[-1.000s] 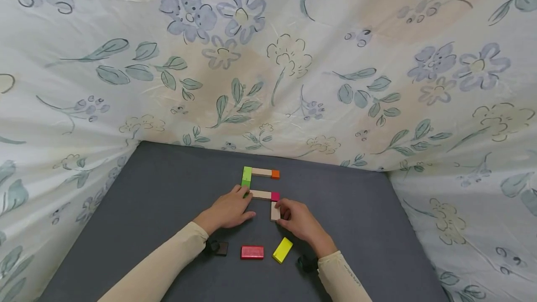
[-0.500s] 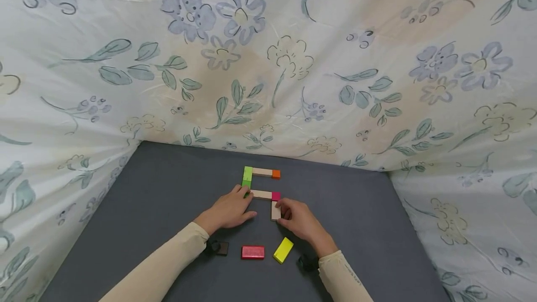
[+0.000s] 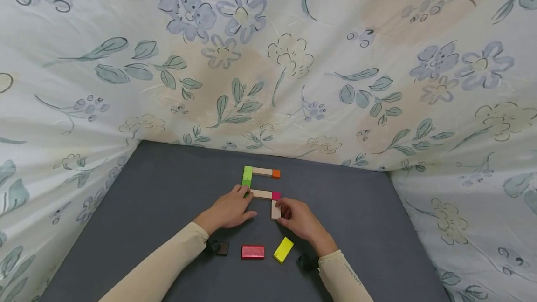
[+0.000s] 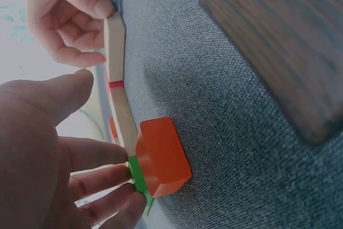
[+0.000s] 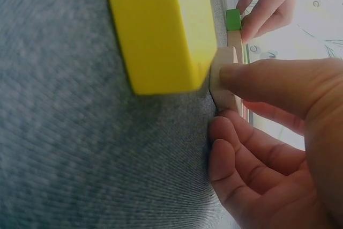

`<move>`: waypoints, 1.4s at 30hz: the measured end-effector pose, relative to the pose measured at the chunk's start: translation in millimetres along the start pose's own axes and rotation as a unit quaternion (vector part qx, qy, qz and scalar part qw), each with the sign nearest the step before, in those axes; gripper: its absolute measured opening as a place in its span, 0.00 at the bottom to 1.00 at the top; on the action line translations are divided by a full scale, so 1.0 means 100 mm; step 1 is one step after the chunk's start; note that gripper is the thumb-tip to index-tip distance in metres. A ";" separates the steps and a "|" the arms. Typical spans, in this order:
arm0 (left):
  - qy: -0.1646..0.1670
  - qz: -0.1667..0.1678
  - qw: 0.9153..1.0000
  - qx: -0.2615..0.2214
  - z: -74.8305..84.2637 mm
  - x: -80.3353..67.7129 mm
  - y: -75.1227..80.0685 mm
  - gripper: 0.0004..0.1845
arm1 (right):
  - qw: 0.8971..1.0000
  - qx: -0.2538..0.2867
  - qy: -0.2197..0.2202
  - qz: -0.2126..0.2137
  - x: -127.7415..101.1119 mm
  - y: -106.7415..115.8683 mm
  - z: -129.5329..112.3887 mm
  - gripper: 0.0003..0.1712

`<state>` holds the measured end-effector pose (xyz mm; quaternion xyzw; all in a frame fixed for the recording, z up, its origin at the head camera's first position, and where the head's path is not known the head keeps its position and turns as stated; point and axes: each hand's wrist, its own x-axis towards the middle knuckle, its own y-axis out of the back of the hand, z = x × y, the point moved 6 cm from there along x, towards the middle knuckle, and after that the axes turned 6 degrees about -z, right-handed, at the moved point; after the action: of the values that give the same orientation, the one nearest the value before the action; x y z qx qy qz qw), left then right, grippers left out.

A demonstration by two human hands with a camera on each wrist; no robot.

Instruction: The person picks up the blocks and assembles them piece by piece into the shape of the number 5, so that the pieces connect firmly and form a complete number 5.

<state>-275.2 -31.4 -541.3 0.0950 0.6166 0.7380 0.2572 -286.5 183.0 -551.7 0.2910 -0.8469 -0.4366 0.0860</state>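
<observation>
In the head view, small blocks lie end to end in a bent line on the dark cloth. My right hand (image 3: 299,218) pinches a plain wooden block (image 3: 275,210), thumb on its near end, just below a pink block (image 3: 276,195). My left hand (image 3: 228,209) reaches to the line's left corner, where its extended fingertips touch a green block (image 4: 137,174) and partly cover it. Between those corners runs another plain block (image 3: 262,194). Above stand a light green block (image 3: 247,172), a plain block (image 3: 262,171) and an orange block (image 3: 276,174).
Nearer the body lie a red block (image 3: 253,252), a tilted yellow block (image 3: 283,250) and a dark brown block (image 3: 223,249) partly behind the left wrist's black camera. A floral curtain (image 3: 268,83) rises along the table's back edge and sides.
</observation>
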 end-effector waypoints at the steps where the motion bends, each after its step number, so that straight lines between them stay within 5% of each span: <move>1: 0.000 0.001 1.000 0.001 0.00 0.00 0.00 0.37 | 1.000 0.001 -0.002 0.000 0.00 0.00 0.00 0.20; 42: -0.005 0.016 1.000 -0.023 -0.03 0.01 0.04 0.31 | 1.000 0.009 0.001 0.015 -0.02 -0.01 0.02 0.20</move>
<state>-278.5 -33.9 -538.3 0.1024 0.5963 0.7558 0.2505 -284.9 184.5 -553.6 0.2792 -0.8550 -0.4275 0.0908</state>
